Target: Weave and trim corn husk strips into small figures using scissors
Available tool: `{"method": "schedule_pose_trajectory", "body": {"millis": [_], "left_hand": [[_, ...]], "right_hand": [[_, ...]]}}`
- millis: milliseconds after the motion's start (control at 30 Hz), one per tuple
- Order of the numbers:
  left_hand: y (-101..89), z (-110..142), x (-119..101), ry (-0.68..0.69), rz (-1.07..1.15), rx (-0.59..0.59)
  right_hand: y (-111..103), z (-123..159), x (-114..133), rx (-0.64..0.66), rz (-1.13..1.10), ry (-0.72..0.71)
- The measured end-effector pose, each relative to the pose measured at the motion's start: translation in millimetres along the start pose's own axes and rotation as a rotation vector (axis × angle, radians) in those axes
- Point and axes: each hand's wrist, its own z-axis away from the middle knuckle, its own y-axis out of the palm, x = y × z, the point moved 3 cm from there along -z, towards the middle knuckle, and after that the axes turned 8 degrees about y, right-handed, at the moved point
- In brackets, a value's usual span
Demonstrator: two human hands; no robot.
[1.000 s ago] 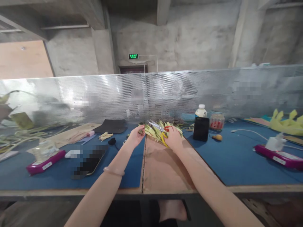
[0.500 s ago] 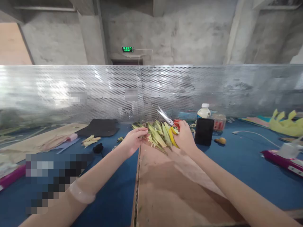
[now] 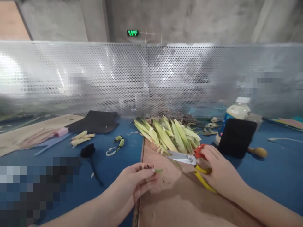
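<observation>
While L hand (image 3: 136,179) pinches a small green strip (image 3: 158,171), R hand (image 3: 221,170) grips red-and-yellow scissors (image 3: 190,159), tips pointing L. Corn husks (image 3: 164,135) lie on the tabletop (image 3: 163,186) beyond both hands, approx. btwn them side to side, just past the scissors' tips.

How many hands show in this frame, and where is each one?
2: the left hand, low and just left of centre, pinching a small green piece; and the right hand, right of centre, holding the scissors. No other hand is visible.
</observation>
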Motion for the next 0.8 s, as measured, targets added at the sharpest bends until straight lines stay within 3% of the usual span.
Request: {"method": "schedule_pose_trajectory", "body": {"millis": [100, 467, 800], "left_hand": [[-1.2, 0, 2, -0.015, -0.002, -0.037], [1.3, 3, -2, -0.073, -0.017, -0.121], [-3.3, 2, 0, -0.066, -0.028, -0.127]], "right_hand": [[4, 1, 0, 0.027, 0.011, -0.016], [-5, -2, 1, 0.004, 0.134, -0.296], [-3, 0, -9, 0.033, 0.099, -0.224]]}}
